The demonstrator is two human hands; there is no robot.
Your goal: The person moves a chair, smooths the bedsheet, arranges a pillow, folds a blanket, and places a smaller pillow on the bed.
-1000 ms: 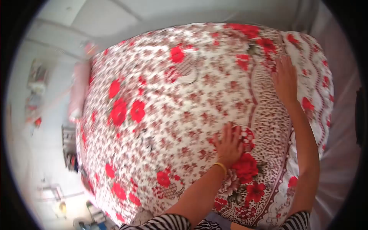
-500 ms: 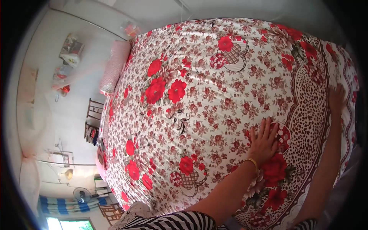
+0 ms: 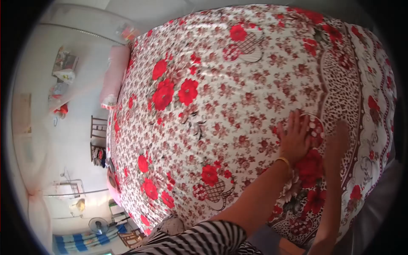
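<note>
A bed sheet with red flowers, small brown roses and a leopard-print border covers the bed. My left hand lies palm down on it, fingers spread, beside a red dotted motif; a gold-coloured bracelet circles the wrist. To its right, my right hand is over the leopard-print border, smeared by motion. Its fingers are too blurred to make out, and I cannot tell whether it touches the cloth. Faint wrinkles run across the sheet.
A pink pillow lies at the bed's left edge. Beyond stand a wooden chair and a fan, with a blue striped curtain lower left. Sheer netting hangs along the left side.
My right hand has moved from the sheet's outer right edge inward, closer to my left hand. The left hand stays flat on the sheet. The camera view has shifted slightly.
</note>
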